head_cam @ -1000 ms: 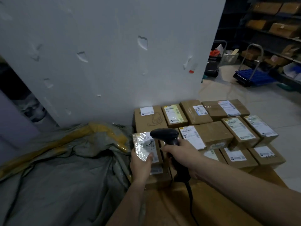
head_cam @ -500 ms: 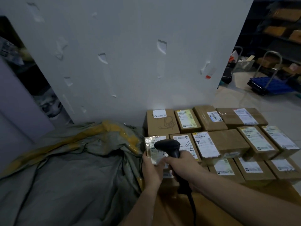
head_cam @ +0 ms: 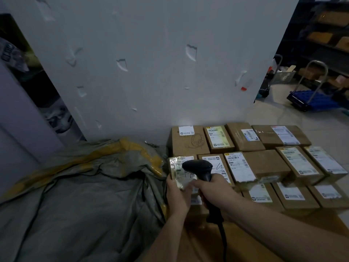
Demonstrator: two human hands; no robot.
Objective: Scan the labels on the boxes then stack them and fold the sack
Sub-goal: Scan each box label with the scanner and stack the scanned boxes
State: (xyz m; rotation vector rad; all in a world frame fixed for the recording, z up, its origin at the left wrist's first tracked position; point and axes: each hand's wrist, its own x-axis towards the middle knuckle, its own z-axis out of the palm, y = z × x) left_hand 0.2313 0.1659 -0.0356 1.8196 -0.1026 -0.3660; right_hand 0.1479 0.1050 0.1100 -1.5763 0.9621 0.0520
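Mid-scan, I judge: the left hand's (head_cam: 177, 195) fingers grasp a taped box (head_cam: 176, 170) beside the scanner (head_cam: 198, 166) clenched in the right hand (head_cam: 214, 192), labelled boxes (head_cam: 264, 163) ranked beyond the fingers, the sack (head_cam: 85, 186) left of them unfolded.

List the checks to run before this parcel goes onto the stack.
1. Parcel held: the left hand holds the taped parcel: ok.
2. Tool held: the right hand grips the scanner: ok.
3. Aim on the parcel's label: cannot tell, the scanner head covers part of it.
4. Scan registered: cannot tell.
5. Labels up on the stacked boxes: ok.
6. Folding of the sack: not ok, it lies crumpled.
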